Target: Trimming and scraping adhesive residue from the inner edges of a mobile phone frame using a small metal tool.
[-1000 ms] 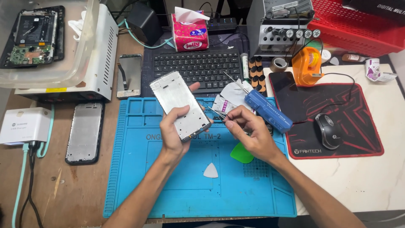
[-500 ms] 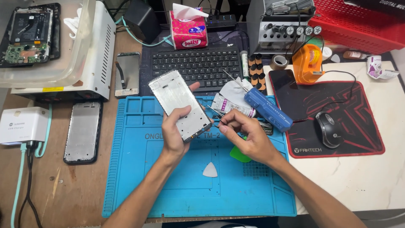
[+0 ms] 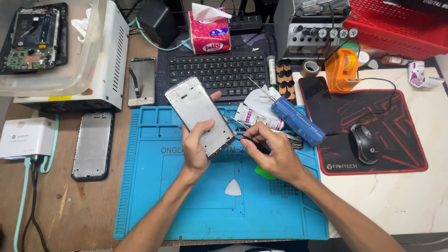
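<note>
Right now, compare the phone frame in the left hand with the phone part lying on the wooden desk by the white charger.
The silver phone frame is pale metal; the dark phone part is grey-black. The frame is held tilted above the blue mat by the left hand; the dark part lies flat, untouched. The right hand works a tool at the frame's edge. Both are slim rectangles.

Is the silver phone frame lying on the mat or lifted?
Lifted: the left hand holds the phone frame tilted above the blue mat, while the right hand touches a thin tool to its lower edge.

A phone repair workbench is shown: a blue silicone work mat (image 3: pixel 154 205) is spread beneath the hands, a stripped handset (image 3: pixel 35 39) is seen far left, a power supply unit (image 3: pixel 317 28) beyond them.
</note>
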